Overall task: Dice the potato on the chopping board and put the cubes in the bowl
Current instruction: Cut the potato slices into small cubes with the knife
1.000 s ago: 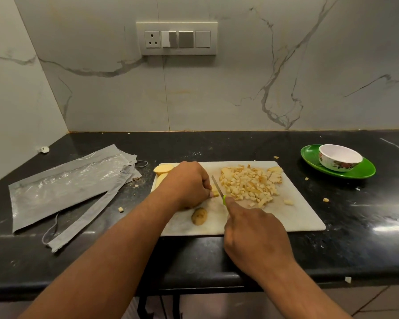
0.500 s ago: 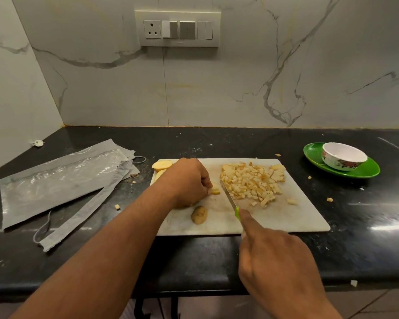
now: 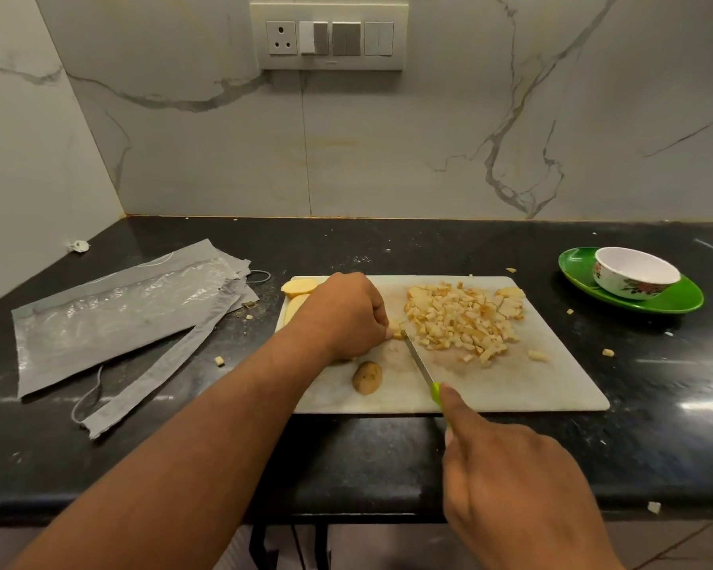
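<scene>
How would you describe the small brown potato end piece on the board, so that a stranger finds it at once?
Start at the white chopping board on the black counter. Look near its front edge, between the left hand and the knife. The potato end piece lies there alone: rounded and brown-skinned, while the pile of cubes and the slices at the far left corner are pale yellow.

I see a black speckled stone counter glinting with reflected light, meeting a grey marble-veined wall that turns a corner on the left, with a socket-and-switch plate mounted high on the back wall.
</scene>
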A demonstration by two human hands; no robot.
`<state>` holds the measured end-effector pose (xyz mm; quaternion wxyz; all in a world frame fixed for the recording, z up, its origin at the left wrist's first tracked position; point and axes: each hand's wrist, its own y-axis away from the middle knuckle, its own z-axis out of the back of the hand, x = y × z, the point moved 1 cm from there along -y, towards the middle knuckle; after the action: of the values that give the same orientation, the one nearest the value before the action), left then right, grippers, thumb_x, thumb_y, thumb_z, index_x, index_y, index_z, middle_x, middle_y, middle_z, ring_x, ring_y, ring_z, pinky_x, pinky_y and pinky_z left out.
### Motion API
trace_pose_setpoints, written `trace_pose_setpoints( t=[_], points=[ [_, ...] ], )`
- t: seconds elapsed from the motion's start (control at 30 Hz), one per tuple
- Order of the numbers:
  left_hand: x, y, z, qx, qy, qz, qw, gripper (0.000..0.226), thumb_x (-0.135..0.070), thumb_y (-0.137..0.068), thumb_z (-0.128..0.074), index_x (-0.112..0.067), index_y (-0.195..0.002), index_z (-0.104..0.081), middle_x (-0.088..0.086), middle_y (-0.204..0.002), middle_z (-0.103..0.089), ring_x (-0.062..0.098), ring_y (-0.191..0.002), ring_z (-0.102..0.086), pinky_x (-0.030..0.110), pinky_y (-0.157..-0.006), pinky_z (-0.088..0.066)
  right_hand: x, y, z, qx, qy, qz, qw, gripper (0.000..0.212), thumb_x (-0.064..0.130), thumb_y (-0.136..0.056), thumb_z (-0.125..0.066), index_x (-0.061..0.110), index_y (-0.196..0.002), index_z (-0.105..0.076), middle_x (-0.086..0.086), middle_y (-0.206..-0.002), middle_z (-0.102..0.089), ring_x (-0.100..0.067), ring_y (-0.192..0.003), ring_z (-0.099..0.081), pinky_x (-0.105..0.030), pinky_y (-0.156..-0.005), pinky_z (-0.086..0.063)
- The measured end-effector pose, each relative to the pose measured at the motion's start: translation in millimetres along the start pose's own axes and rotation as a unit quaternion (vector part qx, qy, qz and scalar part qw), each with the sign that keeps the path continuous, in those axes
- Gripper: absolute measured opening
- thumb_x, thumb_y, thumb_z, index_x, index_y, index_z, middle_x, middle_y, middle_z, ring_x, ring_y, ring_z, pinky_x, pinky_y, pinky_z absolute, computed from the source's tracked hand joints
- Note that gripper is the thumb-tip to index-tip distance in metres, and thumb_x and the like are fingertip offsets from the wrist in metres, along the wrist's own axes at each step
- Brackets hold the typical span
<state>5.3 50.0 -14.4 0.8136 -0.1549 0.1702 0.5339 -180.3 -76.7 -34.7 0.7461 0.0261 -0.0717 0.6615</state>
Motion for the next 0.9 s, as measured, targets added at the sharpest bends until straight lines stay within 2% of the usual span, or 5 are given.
trace_pose_setpoints(
  t=[0.27, 0.5, 0.63, 0.77, 0.9],
  points=[
    [-1, 4, 5, 0.003, 0.004, 0.003, 1.0, 0.012, -0.016, -0.091, -0.075, -0.023, -0.098, -0.083, -0.007, -0.093, -0.078, 0.01, -0.086, -0.068, 0.032, -0.087, -0.061, 18, -29, -2, -0.082, -0.017, 0.026, 0.996, 0.058, 0.038, -0.103, -0.026, 0.03, -0.159, -0.014, 0.006, -0.083, -0.053, -0.012, -0.074, -0.052, -0.032, -0.065, -0.042],
    [2, -1, 1, -0.01, 0.018, 0.015, 1.0, 0.007, -0.022, -0.091, -0.078, -0.02, -0.094, -0.084, -0.005, -0.087, -0.077, 0.011, -0.083, -0.07, 0.035, -0.085, -0.062, 14, -22, -9, -0.02, 0.014, 0.023, 0.999, 0.062, 0.038, -0.102, -0.026, 0.03, -0.159, -0.005, 0.004, -0.092, -0.057, -0.017, -0.079, -0.053, -0.034, -0.067, -0.04],
    [5, -2, 2, 0.0, 0.018, 0.001, 1.0, 0.009, -0.021, -0.09, -0.08, -0.022, -0.097, -0.084, -0.009, -0.092, -0.077, 0.007, -0.08, -0.065, 0.025, -0.079, -0.057, 11, -4, 3, 0.044, -0.01, 0.003, 0.999, 0.063, 0.042, -0.102, -0.026, 0.039, -0.157, 0.006, 0.006, -0.098, -0.057, -0.016, -0.086, -0.054, -0.034, -0.077, -0.043],
    [8, 0, 4, -0.011, 0.039, 0.014, 0.999, 0.006, -0.027, -0.084, -0.087, -0.023, -0.088, -0.083, -0.012, -0.081, -0.074, 0.006, -0.076, -0.066, 0.022, -0.072, -0.055, 11, -7, 11, -0.019, -0.02, -0.005, 1.0, 0.06, 0.042, -0.103, -0.025, 0.037, -0.158, -0.002, 0.005, -0.094, -0.059, -0.013, -0.085, -0.055, -0.033, -0.077, -0.045],
    [9, 1, 4, -0.024, 0.035, 0.019, 0.999, 0.005, -0.027, -0.083, -0.087, -0.024, -0.082, -0.083, -0.01, -0.075, -0.074, 0.008, -0.075, -0.068, 0.025, -0.072, -0.058, 19, -31, 0, -0.08, -0.018, 0.023, 0.996, 0.058, 0.04, -0.102, -0.027, 0.032, -0.158, -0.017, 0.006, -0.08, -0.053, -0.011, -0.071, -0.05, -0.033, -0.062, -0.04]
  ],
)
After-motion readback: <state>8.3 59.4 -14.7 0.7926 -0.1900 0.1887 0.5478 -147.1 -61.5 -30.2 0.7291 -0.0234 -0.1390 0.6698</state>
